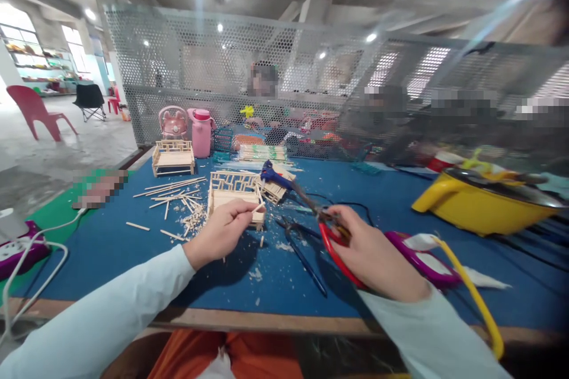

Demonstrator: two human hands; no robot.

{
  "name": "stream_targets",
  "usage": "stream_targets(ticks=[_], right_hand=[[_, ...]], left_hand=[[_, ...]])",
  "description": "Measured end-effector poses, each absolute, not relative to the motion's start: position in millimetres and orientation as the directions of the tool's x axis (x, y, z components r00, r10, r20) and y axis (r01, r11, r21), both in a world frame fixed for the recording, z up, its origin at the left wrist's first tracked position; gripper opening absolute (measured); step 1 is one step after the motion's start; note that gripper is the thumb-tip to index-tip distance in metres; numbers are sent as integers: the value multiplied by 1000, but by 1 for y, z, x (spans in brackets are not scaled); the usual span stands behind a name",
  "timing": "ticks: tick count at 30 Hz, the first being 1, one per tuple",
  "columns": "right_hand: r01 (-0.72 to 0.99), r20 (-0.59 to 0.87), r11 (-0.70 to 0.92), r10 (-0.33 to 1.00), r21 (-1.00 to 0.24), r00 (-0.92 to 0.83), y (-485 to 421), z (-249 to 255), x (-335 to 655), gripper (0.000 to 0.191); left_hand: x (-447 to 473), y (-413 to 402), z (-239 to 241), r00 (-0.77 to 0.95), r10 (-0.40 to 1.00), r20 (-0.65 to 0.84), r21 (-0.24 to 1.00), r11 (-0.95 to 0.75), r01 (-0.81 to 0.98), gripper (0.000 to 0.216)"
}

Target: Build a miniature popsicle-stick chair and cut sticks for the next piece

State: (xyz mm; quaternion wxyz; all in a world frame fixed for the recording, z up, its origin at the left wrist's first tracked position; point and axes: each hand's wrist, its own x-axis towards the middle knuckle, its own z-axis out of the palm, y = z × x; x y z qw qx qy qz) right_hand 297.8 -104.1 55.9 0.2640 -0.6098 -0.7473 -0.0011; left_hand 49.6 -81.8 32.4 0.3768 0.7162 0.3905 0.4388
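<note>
Stick [258,207] pinched by left hand [224,228], red-handled tool [329,243] gripped by right hand [371,254] (dark pliers [306,259] lying beside); small wooden bench [174,160] placed near far left corner of blue surface [275,287].

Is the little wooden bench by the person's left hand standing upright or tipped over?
Upright: the little wooden bench stands with its latticed back rising above its flat seat, beyond the left hand.
</note>
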Motion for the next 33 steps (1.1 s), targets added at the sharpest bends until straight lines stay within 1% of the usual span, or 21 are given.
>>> stream_targets(ticks=[1, 2, 4, 5, 9, 14, 18, 20, 22, 24, 26, 27, 30, 33], right_hand=[[933, 298, 242, 941, -266, -159, -110, 54, 311, 30], [946, 233, 237, 955, -221, -184, -115, 51, 325, 32], [951, 187, 256, 957, -174, -223, -121, 42, 349, 37], [955, 187, 257, 956, -150, -228, -122, 37, 360, 38], [980, 274, 199, 942, 2, -193, -108, 18, 385, 41], [950, 214, 299, 926, 92, -312, -99, 5, 378, 42], [931, 214, 317, 911, 182, -352, -112, 15, 360, 39], [919, 256, 315, 892, 239, -372, -119, 31, 344, 35], [899, 398, 346, 810, 269, -431, -122, 53, 320, 33], [860, 510, 462, 698, 216, -503, -116, 75, 290, 36], [805, 564, 570, 615, 165, -551, -99, 92, 261, 35], [784, 576, 607, 598, 128, -557, -88, 99, 249, 32], [726, 617, 686, 591, -46, -520, -47, 112, 225, 27], [634, 661, 718, 627, -287, -411, -9, 111, 215, 24]], left_hand=[[49, -81, 33, 299, 889, 346, 868, -425, 259, 33], [49, -81, 33, 293, 889, 353, 858, -432, 277, 34], [50, -80, 33, 302, 888, 346, 862, -428, 270, 34], [51, -80, 32, 315, 889, 334, 874, -417, 251, 34], [54, -80, 27, 391, 867, 309, 889, -409, 204, 29], [53, -81, 23, 484, 823, 296, 878, -434, 200, 24], [53, -86, 25, 556, 791, 256, 894, -413, 175, 22], [55, -85, 30, 538, 803, 258, 904, -398, 159, 21], [57, -80, 40, 494, 819, 293, 909, -398, 120, 21], [58, -69, 53, 437, 825, 358, 900, -429, 73, 24], [57, -53, 68, 369, 817, 443, 867, -495, 55, 26], [55, -45, 75, 336, 807, 485, 843, -534, 67, 25], [48, -21, 91, 240, 793, 561, 791, -598, 127, 24], [39, 0, 94, 185, 776, 603, 764, -628, 144, 27]])
